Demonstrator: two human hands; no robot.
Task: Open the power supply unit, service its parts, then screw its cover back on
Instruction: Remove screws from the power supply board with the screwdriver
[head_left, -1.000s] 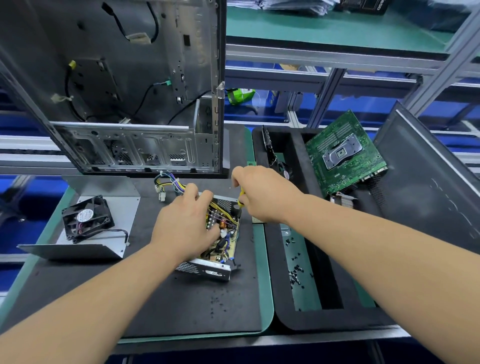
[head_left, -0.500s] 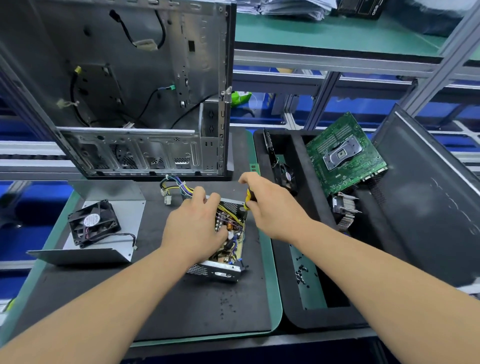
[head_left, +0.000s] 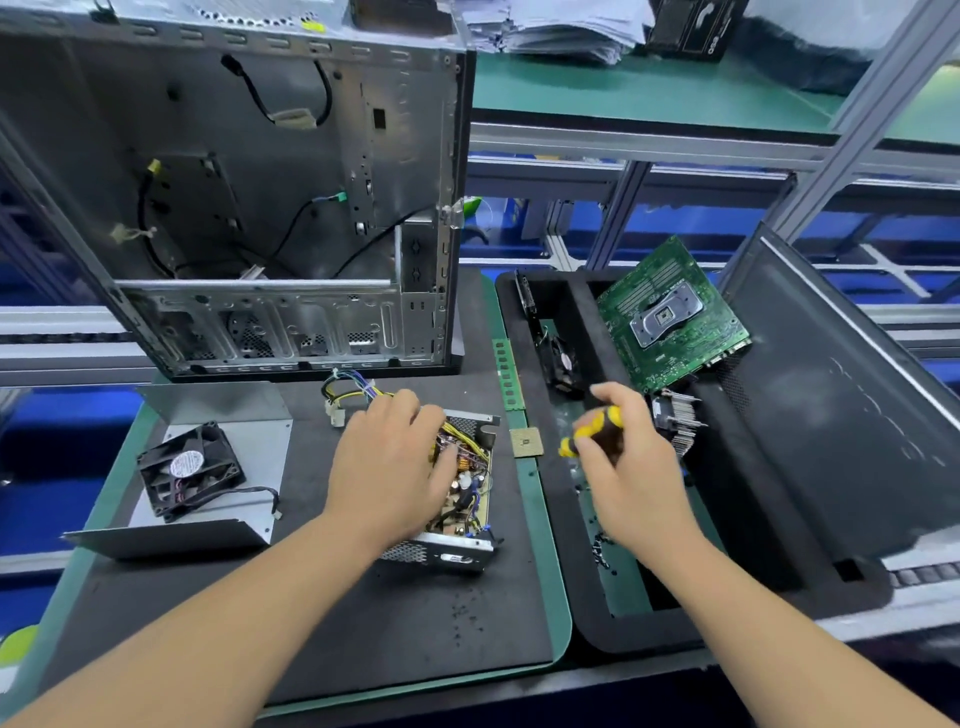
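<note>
Since a moment ago, the right hand (head_left: 631, 480) has pulled away from the PSU (head_left: 460, 491) and now hovers over the tray (head_left: 582, 597), fingers curled round a screwdriver (head_left: 592, 430). Far left, the cover (head_left: 228, 470) lies on the mat (head_left: 415, 623) with a fan (head_left: 188, 470) on it. The left hand (head_left: 389, 470) rests spread on the open PSU, mid-mat. A CPU (head_left: 525, 442) lies just right of the PSU.

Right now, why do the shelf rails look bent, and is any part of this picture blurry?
Head view: the wide-angle lens bows straight lines near the edges, such as the shelf rail and the computer case. The right hand and its screwdriver look slightly smeared, as if moving; the left hand on the power supply unit is sharper. Lighting is even, with soft shadows and mild sheen on the case metal.
</note>
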